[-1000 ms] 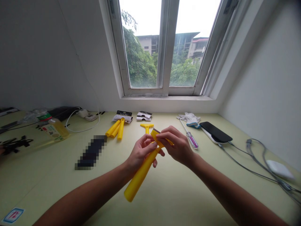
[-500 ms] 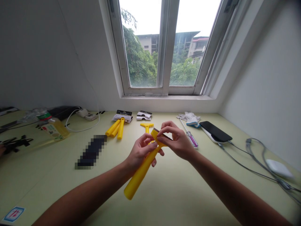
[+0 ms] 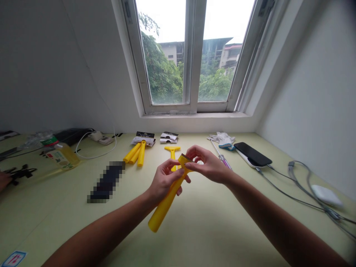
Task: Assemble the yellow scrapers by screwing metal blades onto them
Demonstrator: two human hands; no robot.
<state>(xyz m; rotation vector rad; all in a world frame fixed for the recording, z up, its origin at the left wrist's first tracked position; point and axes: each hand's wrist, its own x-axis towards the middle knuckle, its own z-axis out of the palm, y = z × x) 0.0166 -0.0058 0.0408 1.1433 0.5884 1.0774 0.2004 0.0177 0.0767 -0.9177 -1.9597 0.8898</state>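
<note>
Pale table beneath my left hand, clamped on the scraper; right hand pinches its head. I'd fear a slip, then a cut (dark edge, possibly bladed).

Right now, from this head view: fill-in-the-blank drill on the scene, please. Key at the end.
1. The left hand and right hand both touch the same long ____ plastic scraper.
2. The black rectangular phone lies to the ____ of the white fabric glove, as pictured.
3. The transparent bottle of yellow liquid has a ____ cap.
Missing words: yellow; right; green.
</note>
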